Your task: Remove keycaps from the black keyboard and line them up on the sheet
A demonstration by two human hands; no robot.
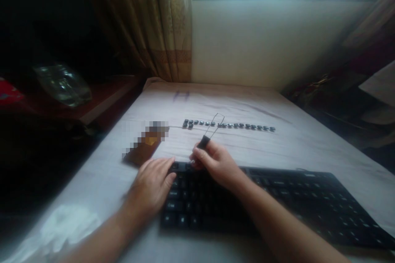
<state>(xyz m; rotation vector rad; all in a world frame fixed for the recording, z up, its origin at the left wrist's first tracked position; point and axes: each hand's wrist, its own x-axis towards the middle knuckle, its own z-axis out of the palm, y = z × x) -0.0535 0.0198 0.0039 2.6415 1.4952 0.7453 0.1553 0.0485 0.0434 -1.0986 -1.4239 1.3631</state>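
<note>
A black keyboard [216, 209] lies on the cloth-covered surface, its top edge lined with sockets where keys are gone. My left hand [152, 185] grips its upper left corner, thumb over the top keys and fingers along the edge. Closed around the black handle of a wire keycap puller [203, 142], my right hand [219, 162] hovers at the keyboard's top row, fingertips close to or touching it. The puller's wire loop points up and away from the keys. Beyond it, several loose black keycaps [240, 125] lie in a row, with a short second row at the left end.
A brown, partly pixelated flat object [145, 146] lies left of the keycaps. The pale sheet [108, 172] covers the surface. Further left, a clear plastic item [63, 84] sits on a wooden ledge [105, 98]. A curtain [148, 20] and a wall [234, 45] stand behind.
</note>
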